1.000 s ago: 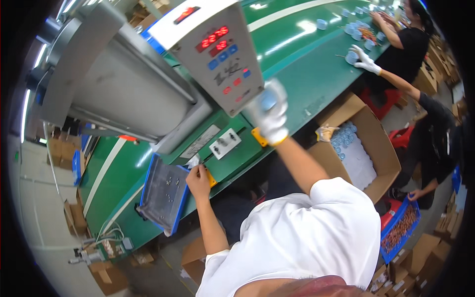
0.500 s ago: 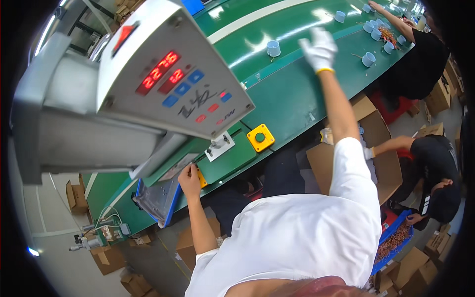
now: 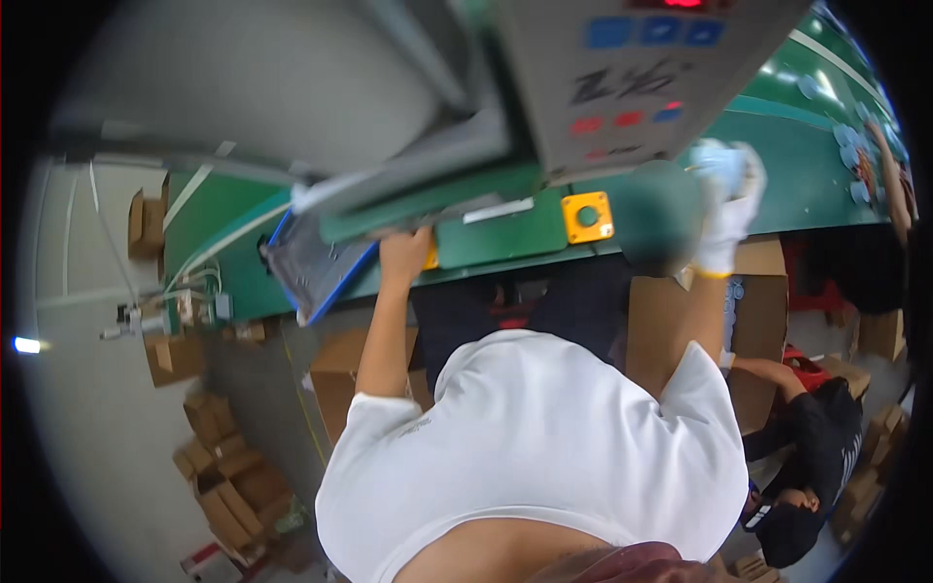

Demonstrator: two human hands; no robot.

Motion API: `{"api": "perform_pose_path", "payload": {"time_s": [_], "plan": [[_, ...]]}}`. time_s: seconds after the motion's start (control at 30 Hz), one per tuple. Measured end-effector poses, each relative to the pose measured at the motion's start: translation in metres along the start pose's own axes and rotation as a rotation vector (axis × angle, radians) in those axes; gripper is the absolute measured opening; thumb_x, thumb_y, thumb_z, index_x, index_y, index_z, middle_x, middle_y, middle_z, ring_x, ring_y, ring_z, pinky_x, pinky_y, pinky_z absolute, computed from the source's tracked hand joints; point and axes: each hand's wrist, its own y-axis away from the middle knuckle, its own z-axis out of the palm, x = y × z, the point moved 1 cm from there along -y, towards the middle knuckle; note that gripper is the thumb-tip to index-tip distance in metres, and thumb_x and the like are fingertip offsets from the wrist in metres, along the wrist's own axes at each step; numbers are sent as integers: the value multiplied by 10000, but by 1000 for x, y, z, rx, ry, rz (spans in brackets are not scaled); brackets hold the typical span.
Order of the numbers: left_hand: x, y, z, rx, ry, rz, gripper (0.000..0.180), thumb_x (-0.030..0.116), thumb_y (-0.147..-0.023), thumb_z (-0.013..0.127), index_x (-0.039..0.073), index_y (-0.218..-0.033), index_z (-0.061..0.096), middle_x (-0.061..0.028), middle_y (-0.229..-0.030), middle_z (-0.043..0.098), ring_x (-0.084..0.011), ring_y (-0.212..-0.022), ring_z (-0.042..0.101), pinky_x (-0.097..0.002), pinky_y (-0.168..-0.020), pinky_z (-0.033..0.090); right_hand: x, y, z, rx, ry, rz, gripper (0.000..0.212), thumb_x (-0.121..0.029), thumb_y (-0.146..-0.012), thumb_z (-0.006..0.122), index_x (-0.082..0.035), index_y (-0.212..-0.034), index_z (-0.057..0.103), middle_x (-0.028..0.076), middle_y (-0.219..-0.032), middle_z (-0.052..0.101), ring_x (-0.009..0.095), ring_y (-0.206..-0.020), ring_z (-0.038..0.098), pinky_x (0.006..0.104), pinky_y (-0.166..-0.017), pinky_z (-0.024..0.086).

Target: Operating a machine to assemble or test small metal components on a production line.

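In its white glove, my right hand (image 3: 729, 209) grips a light blue plastic cup (image 3: 717, 163) above the green belt, just right of the machine's control box. Motion blurs the cup and the fingers. My bare left hand (image 3: 402, 257) is curled at the front edge of the machine, beside a yellow box (image 3: 431, 257) that it partly covers. What its fingers close on is hidden. Between my hands sits a yellow button box (image 3: 588, 217) with a green button. The machine's control box (image 3: 641, 107), with blue and red keys, hangs over the worktop.
A blue-edged tray (image 3: 326, 262) lies left of my left hand. An open carton (image 3: 758, 316) holding blue cups stands below my right arm. One co-worker (image 3: 816, 457) reaches toward it; another's arm (image 3: 889, 180) is at the far right near more cups (image 3: 855, 155).
My right hand has come back from far along the belt, now holding a light blue cup. My left hand stays at the machine edge. The view has shifted, with the control box nearer the top.
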Motion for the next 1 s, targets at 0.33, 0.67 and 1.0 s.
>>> {"api": "perform_pose_path", "payload": {"time_s": [0.33, 0.67, 1.0], "plan": [[11, 1, -14, -43, 293, -143, 288, 242, -989, 702, -25, -1055, 788, -225, -916, 782, -346, -842, 788, -392, -781, 584, -22, 103, 207, -540, 409, -297, 474, -308, -804, 920, -37, -1115, 686, 156, -925, 713, 389, -810, 697, 473, -736, 567], [3, 9, -12, -13, 341, -95, 291, 232, -1001, 697, -40, -1057, 782, -187, -887, 783, -284, -814, 764, -369, -755, 574, -38, 112, 213, -548, 580, -428, 417, -305, -799, 919, -36, -1062, 739, 133, -960, 767, 368, -846, 728, 472, -794, 557], [5, 7, -15, 0, 417, -126, 276, 226, -979, 707, -36, -1024, 785, -212, -915, 784, -336, -842, 780, -389, -787, 584, -24, 118, 223, -390, 531, -441, 457, -345, -777, 947, -55, -1042, 714, 126, -916, 732, 371, -834, 715, 473, -749, 568]]}}
